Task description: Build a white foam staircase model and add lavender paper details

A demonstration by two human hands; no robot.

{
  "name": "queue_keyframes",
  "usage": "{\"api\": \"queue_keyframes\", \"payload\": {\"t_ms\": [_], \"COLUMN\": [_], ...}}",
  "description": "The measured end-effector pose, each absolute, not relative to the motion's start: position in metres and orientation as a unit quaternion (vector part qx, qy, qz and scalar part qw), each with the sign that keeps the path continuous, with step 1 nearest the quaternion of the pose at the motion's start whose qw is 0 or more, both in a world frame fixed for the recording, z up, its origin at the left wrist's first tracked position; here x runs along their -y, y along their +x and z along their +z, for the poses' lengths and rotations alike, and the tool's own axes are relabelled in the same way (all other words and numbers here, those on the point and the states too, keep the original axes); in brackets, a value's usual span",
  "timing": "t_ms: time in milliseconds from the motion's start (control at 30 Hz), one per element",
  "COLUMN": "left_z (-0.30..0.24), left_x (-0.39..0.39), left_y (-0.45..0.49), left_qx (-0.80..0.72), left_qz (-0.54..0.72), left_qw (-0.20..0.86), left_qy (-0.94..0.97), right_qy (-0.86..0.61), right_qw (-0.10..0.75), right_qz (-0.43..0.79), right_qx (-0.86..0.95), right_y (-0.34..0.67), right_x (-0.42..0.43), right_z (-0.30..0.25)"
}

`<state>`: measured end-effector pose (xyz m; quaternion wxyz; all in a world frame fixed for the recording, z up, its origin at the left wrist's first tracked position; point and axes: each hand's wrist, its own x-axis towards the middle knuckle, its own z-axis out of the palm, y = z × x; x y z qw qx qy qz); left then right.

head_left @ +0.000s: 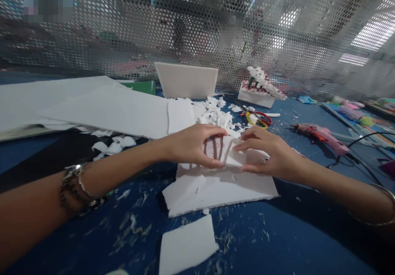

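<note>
Nearest the lens, flat on the blue tabletop (265,242): one loose white offcut (187,246) with an uneven lower right edge, lying just short of a larger white sheet (222,190). Head view, sole camera. Small white piece with red marks (218,146) sits above the far part of that sheet, between the two hands. Left hand (196,145): thumb and fingers partly open in a C shape, set at opposite edges of the marked piece and holding it (dark bands cross its surface; shadow or fingers, cannot tell). Right hand (271,153): half open, fingers bent, thumb below, tips at the right side of the white work; whether it grips or only steadies cannot be told. Beyond the hands, a heap of white scraps (216,112) is spread beside scissors (257,118) with red and yellow handles. Pink glue gun (327,139) lies to the right, nozzle pointing left, dark cord trailing. Large white boards (101,104) occupy the left side. Farther back: an upright white panel (187,80) and a white-and-red model (261,83) on a white base, both before a perforated metal screen (191,28).
</note>
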<state>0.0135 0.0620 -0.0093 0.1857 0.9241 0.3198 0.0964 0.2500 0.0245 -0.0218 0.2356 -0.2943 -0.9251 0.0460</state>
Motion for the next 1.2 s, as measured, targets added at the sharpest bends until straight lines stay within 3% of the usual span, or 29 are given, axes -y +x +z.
{"api": "queue_keyframes", "payload": {"t_ms": [333, 433, 533, 733, 1200], "left_z": [-0.007, -0.005, -0.004, -0.003, -0.009], "left_x": [-0.062, -0.062, -0.063, -0.06, -0.051], "left_y": [0.014, 0.014, 0.014, 0.014, 0.022], "left_qx": [-0.331, -0.338, -0.343, -0.332, -0.32], "left_qz": [0.081, 0.069, 0.068, 0.072, 0.093], "left_qw": [0.205, 0.235, 0.267, 0.335, 0.354], "left_qy": [0.918, 0.909, 0.898, 0.879, 0.874], "right_qy": [-0.304, -0.325, -0.324, -0.245, -0.17], "right_qw": [0.223, 0.185, 0.16, 0.208, 0.197], "right_qz": [0.046, 0.033, -0.017, -0.197, -0.322], "right_qx": [0.925, 0.927, 0.932, 0.926, 0.91], "right_y": [0.248, 0.249, 0.251, 0.251, 0.243], "right_x": [-0.023, -0.021, -0.02, -0.017, -0.004], "right_z": [-0.022, -0.017, -0.012, -0.011, -0.006]}}
